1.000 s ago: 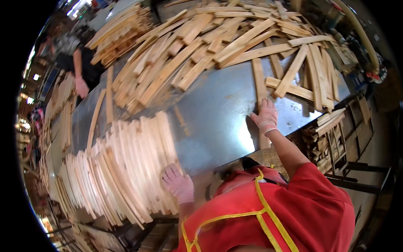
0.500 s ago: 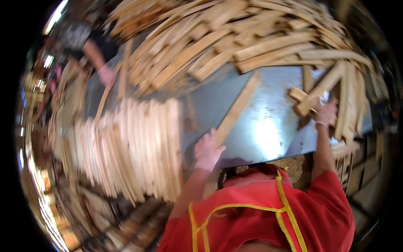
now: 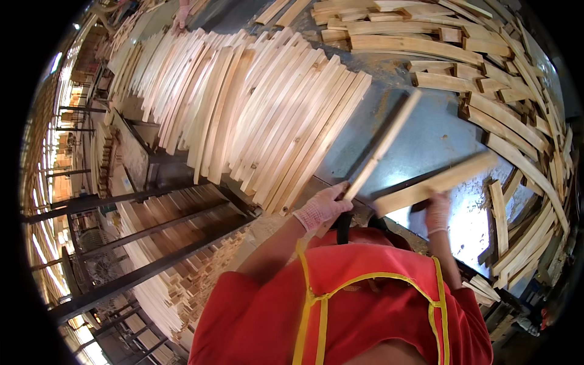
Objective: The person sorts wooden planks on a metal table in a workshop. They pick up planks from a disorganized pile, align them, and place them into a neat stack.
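On the metal tabletop point(image 3: 426, 137), near its front edge, both gloved hands hold wood. Left hand point(image 3: 321, 208): fingers closed around the near end of a thin slat point(image 3: 383, 143), which angles up and away over the bare metal. Right hand point(image 3: 437, 212): closed on a wider board point(image 3: 435, 184) (motion-blurred), lying crosswise. Neat fanned stack of slats point(image 3: 255, 103) to the left; loose pile point(image 3: 517, 115) to the right.
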`<action>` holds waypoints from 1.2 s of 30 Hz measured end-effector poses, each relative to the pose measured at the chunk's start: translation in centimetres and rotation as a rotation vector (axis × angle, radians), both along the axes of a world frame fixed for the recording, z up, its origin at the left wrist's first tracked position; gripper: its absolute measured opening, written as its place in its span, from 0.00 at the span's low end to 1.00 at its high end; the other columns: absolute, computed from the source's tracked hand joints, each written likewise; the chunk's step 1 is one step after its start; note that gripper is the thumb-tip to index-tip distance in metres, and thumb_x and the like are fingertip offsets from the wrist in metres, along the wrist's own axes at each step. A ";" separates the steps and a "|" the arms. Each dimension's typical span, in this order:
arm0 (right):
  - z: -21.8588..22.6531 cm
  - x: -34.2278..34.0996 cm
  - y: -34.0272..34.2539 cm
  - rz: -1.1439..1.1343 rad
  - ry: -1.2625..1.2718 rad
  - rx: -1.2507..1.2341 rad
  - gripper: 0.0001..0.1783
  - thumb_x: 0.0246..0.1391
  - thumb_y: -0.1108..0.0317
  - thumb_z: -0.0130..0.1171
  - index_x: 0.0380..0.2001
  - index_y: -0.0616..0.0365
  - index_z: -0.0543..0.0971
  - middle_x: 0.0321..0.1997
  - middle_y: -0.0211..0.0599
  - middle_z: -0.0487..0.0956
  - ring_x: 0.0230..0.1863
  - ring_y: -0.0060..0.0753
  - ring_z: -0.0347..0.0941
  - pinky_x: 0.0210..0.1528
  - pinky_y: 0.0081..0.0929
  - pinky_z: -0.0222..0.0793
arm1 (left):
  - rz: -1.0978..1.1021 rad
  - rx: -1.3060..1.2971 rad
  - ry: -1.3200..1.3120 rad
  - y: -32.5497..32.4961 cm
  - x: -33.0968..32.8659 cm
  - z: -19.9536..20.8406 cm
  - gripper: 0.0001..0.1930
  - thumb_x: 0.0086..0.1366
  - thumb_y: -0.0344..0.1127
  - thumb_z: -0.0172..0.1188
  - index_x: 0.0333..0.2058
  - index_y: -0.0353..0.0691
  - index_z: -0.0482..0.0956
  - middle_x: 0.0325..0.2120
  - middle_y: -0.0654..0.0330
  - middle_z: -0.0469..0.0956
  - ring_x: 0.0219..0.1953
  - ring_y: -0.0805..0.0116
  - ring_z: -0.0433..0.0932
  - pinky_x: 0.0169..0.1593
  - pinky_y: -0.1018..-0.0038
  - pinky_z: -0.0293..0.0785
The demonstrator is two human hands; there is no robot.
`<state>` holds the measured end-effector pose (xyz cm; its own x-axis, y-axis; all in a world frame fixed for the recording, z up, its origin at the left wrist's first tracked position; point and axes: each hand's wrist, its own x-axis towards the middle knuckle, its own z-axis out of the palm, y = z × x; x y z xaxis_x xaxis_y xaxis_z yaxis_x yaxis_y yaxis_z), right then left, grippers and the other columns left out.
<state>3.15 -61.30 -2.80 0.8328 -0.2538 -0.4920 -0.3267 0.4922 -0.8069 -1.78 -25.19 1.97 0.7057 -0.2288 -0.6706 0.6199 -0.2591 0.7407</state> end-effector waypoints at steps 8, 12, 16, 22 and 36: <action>3.7 1.3 20.0 0.760 0.016 -0.502 0.37 0.57 0.67 0.66 0.69 0.60 0.68 0.54 0.52 0.84 0.53 0.43 0.83 0.54 0.36 0.79 | -0.166 0.820 -0.655 2.5 0.9 4.3 0.31 0.66 0.51 0.65 0.63 0.40 0.78 0.61 0.48 0.78 0.63 0.47 0.76 0.66 0.54 0.72; 2.0 5.1 20.6 1.128 -0.031 -0.364 0.39 0.58 0.63 0.68 0.70 0.61 0.68 0.62 0.56 0.82 0.65 0.48 0.78 0.69 0.37 0.71 | -0.220 1.020 -0.850 2.0 3.1 2.5 0.40 0.61 0.54 0.70 0.68 0.42 0.72 0.65 0.53 0.72 0.70 0.48 0.66 0.71 0.46 0.62; -1.0 12.4 9.2 0.987 -0.130 -0.523 0.45 0.56 0.60 0.69 0.74 0.60 0.66 0.69 0.56 0.78 0.71 0.55 0.73 0.72 0.40 0.69 | -0.298 1.151 -0.918 3.0 3.8 0.9 0.43 0.59 0.52 0.71 0.71 0.43 0.67 0.68 0.52 0.68 0.71 0.46 0.64 0.72 0.45 0.59; 7.3 22.6 -8.9 0.969 -0.219 -1.903 0.53 0.42 0.68 0.73 0.75 0.52 0.66 0.73 0.40 0.74 0.72 0.55 0.69 0.72 0.48 0.68 | -0.275 1.205 -0.972 3.3 3.5 0.0 0.43 0.54 0.45 0.73 0.69 0.45 0.68 0.67 0.54 0.68 0.70 0.47 0.65 0.72 0.46 0.60; 10.8 16.7 -5.8 1.337 0.008 -0.755 0.29 0.57 0.57 0.63 0.59 0.61 0.81 0.37 0.38 0.84 0.37 0.37 0.81 0.43 0.34 0.79 | -0.182 1.221 -0.859 2.0 3.2 0.6 0.35 0.62 0.43 0.67 0.67 0.46 0.71 0.67 0.54 0.68 0.71 0.49 0.63 0.75 0.47 0.58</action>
